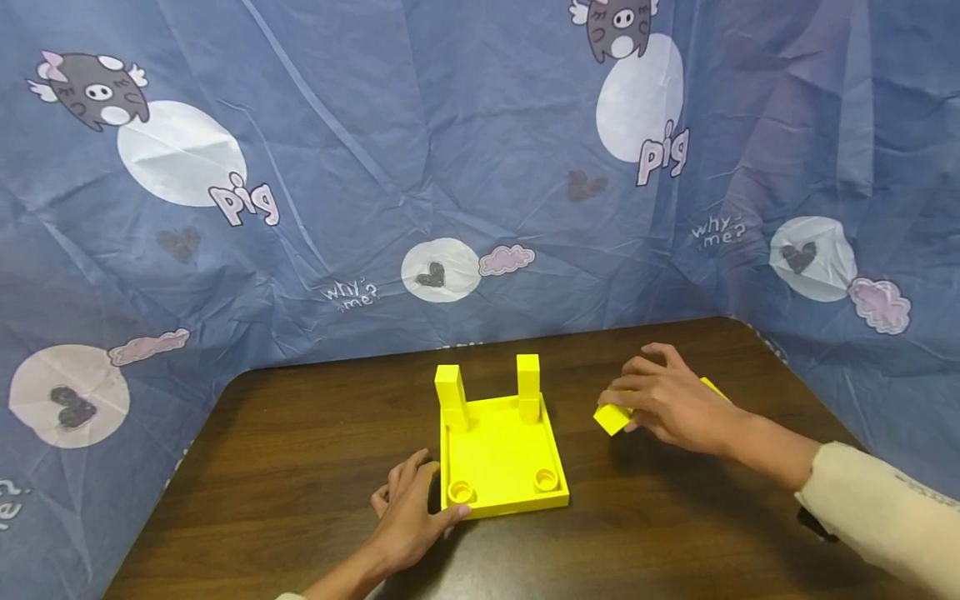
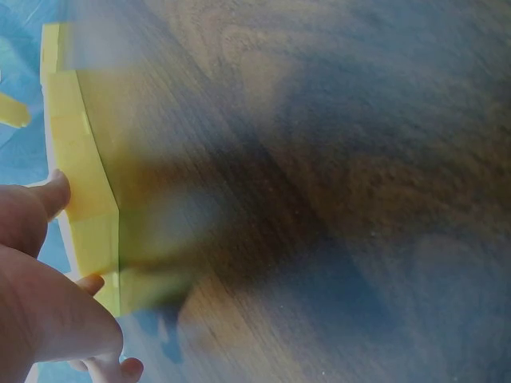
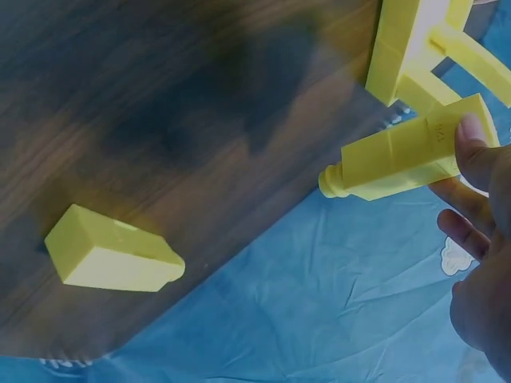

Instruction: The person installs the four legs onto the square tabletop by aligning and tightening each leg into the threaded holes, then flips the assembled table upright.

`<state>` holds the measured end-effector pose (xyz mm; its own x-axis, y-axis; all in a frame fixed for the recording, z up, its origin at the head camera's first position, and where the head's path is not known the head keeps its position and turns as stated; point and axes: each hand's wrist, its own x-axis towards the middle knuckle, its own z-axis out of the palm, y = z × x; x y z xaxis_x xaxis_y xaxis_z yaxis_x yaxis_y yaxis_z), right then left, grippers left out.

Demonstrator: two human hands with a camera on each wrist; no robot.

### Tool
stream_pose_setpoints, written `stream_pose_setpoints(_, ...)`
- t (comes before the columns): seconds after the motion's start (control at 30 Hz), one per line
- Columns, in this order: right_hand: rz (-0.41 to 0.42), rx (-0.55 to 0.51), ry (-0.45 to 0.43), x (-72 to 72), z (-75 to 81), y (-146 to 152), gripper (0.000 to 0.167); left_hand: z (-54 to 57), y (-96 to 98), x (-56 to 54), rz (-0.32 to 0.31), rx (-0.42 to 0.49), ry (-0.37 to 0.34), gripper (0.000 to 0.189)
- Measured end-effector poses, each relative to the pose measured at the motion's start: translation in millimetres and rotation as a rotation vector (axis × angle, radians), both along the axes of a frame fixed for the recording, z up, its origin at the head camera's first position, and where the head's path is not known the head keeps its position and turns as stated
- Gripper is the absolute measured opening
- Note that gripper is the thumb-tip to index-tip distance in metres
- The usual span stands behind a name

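Observation:
A square yellow tabletop [image 1: 498, 454] with a raised rim lies on the brown table. Two square yellow legs stand upright at its far corners, the left leg [image 1: 451, 396] and the right leg [image 1: 528, 387]. Round sockets show at both near corners, the left socket [image 1: 461, 492] and the right socket [image 1: 546, 479]. My left hand [image 1: 408, 512] grips the near left corner, thumb on the front wall and fingers by the left side. Right of the tabletop, my right hand [image 1: 667, 400] pinches a yellow leg [image 3: 399, 152] above the table, its round peg end showing in the right wrist view.
Another yellow leg [image 3: 116, 251] with a rounded end lies on the table, mostly hidden behind my right hand in the head view. A blue printed cloth [image 1: 337, 167] hangs behind the brown table [image 1: 300, 450].

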<state>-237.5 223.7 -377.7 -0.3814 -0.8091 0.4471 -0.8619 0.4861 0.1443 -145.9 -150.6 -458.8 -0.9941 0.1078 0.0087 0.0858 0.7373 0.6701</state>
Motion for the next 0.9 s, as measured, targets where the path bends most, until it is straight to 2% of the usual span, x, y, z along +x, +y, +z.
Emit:
stream_pose_setpoints(0.23,0.004,-0.056,-0.061,5.4,2.9,-7,0.047,-1.1,-0.7,-0.8,-0.004,0.008,-0.003,0.063)
stream_pose_setpoints(0.37,-0.005,-0.121,-0.132,8.4,3.1,-11,0.047,-1.5,-0.4,-0.7,0.000,0.000,-0.003,0.063)
stream_pose_setpoints(0.53,-0.050,-0.203,-0.276,13.4,3.3,-16,0.048,-1.7,0.2,-0.7,0.007,-0.007,-0.003,0.062)
stream_pose_setpoints(0.7,-0.107,-0.293,-0.477,17.8,4.2,-22,0.046,-1.9,0.4,-0.9,0.009,-0.008,-0.005,0.065)
stream_pose_setpoints(0.9,-0.118,-0.433,-0.659,21.6,3.6,-29,0.047,-1.8,0.0,-1.1,0.009,-0.005,0.000,0.066)
